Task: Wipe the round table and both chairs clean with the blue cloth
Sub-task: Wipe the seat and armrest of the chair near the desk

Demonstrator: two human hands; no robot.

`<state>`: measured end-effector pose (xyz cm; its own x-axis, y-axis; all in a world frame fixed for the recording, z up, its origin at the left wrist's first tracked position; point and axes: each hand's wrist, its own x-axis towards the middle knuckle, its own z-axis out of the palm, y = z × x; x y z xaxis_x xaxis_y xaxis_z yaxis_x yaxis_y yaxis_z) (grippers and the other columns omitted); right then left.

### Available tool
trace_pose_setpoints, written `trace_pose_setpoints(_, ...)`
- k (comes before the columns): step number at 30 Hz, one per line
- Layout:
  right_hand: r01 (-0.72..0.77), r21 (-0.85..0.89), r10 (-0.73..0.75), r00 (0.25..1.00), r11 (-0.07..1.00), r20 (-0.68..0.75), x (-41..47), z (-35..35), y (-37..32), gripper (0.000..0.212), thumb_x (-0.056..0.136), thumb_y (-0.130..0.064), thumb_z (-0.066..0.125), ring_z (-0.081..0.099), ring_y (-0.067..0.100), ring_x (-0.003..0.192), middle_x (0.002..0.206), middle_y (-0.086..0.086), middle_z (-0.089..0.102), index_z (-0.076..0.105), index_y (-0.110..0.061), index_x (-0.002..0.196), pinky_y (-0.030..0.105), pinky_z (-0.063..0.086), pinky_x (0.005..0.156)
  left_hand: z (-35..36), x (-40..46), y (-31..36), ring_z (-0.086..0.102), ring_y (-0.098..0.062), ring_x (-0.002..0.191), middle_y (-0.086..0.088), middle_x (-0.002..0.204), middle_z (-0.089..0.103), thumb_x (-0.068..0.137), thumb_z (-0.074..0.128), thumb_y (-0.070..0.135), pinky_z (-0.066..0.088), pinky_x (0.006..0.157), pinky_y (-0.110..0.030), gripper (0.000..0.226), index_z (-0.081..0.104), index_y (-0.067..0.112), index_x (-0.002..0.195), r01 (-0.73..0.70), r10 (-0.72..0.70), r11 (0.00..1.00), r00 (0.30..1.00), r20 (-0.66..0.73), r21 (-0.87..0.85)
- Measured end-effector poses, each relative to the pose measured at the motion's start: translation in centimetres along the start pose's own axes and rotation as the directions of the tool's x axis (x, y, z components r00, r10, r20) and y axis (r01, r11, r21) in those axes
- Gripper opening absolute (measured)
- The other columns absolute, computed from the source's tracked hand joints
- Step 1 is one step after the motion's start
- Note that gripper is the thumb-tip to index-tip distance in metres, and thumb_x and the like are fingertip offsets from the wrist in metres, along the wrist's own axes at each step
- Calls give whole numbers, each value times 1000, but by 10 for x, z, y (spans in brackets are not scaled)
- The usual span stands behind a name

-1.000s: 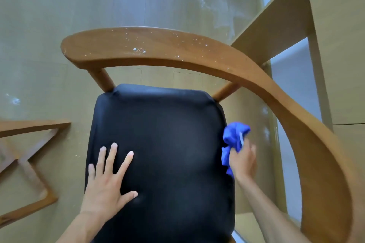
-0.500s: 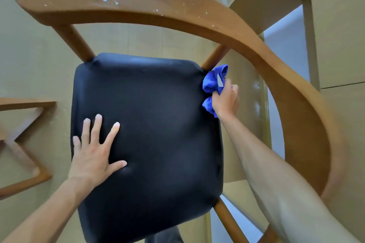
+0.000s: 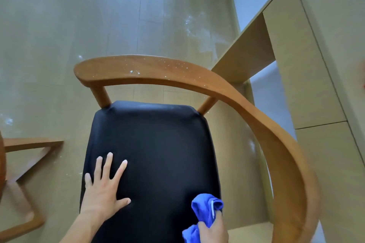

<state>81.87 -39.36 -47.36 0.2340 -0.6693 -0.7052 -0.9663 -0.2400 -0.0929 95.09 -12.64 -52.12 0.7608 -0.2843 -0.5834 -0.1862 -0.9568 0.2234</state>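
right hand (image 3: 214, 229) grip: blue cloth (image 3: 206, 208) bunched | on chair seat (image 3: 154, 156) edge

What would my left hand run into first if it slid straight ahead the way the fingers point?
Probably nothing for a while: the left hand lies flat on the black seat, fingers aimed at its far edge. Beyond that comes the curved wooden backrest, though it seems to sit higher.

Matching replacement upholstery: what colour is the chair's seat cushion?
Black, plain and unpatterned, seat cushion, shown best in the head view.
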Motion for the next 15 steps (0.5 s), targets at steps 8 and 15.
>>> trace_pose_setpoints(8,433,365,-392,901,824,-185,-56,-114,-142,10,85,-19,66,64,17,73,75,0,66,58,-13,90,20,44,61,-46,-21,11,-13,-29,149,-3,161,-19,89,47,53,18,119,-40,82,-1,34,154,123,-125,992,991,55,37)
trace_pose_setpoints(15,617,-189,-617,614,764,-492,-27,-179,-262,71,91,-37,55,38,36,118,134,18,37,22,-13,149,40,38,90,-73,-43,27,1,-24,149,-4,162,-4,92,41,47,27,116,-32,69,14,28,152,136,-138,990,989,53,27)
